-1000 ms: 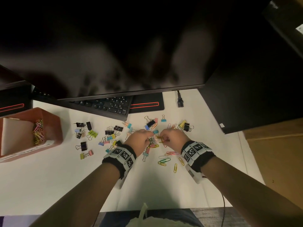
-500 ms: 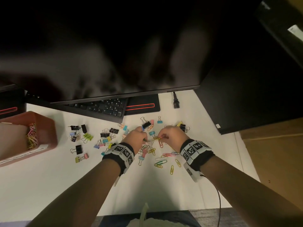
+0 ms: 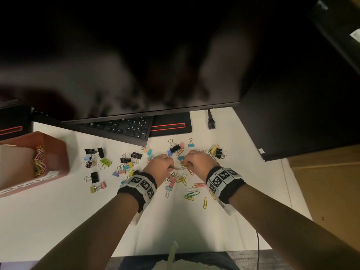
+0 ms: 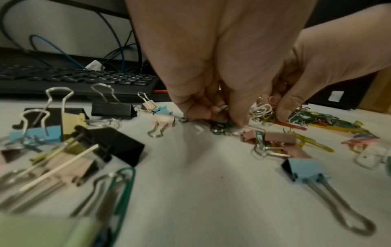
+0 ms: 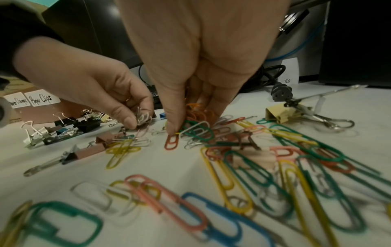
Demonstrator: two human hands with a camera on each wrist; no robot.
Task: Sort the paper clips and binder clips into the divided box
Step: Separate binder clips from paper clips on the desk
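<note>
My left hand (image 3: 158, 164) pinches a few silvery paper clips (image 5: 142, 117); my right hand (image 3: 198, 162) grips what look like orange paper clips (image 5: 197, 111) above the surface (image 3: 58, 211).

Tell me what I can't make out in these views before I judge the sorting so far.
- Brown divided box: head view's left edge cuts it off; only coloured paper clips in one compartment show.
- Left hand: grips silver paper clips; curled fingers hide how many.
- Right hand: orange paper clips bunched under its fingers; count hidden.
- White box labels: right wrist view, the left one cut off.
- Near paper clips: blurred, right wrist.
</note>
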